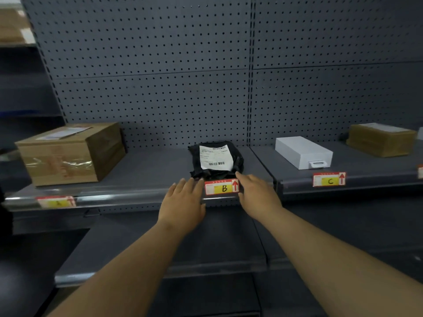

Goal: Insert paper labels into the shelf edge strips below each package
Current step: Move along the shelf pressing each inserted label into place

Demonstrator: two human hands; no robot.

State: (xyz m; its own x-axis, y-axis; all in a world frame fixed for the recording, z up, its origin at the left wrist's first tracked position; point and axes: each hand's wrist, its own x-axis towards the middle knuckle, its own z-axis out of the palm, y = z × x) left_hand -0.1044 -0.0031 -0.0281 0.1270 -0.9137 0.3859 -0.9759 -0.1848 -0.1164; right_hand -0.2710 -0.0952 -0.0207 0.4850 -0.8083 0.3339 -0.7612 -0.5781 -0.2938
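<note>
Head view looks down on a grey metal shelf (pixel 146 170) backed by a perforated panel (pixel 148 92). Taking the label marked B (pixel 221 187) as the landmark: a black plastic parcel (pixel 215 160) with a white shipping slip sits directly behind it on the shelf. Well to the left of B stands a taped cardboard box (pixel 71 154), and below that box a blurred yellow-and-red label (pixel 56 201) sits in the clear edge strip (pixel 119 197). To the right of B, on the neighbouring shelf section, lies a white box (pixel 303 152), with the label marked C (pixel 329 179) in the strip below it. Further right of B rests a flat brown package (pixel 381 139). Below B a lower shelf (pixel 206 239) runs across, bare where it shows. Nothing blocks the way to B apart from the person's own hands.

The left hand (pixel 183 202) lies just left of B with fingers spread loosely, fingertips at the shelf's front edge beside the label's left end. The right hand (pixel 257 193) sits just right of B, fingers extended and close together, touching the label's right end at the strip. Neither hand holds a loose object.
</note>
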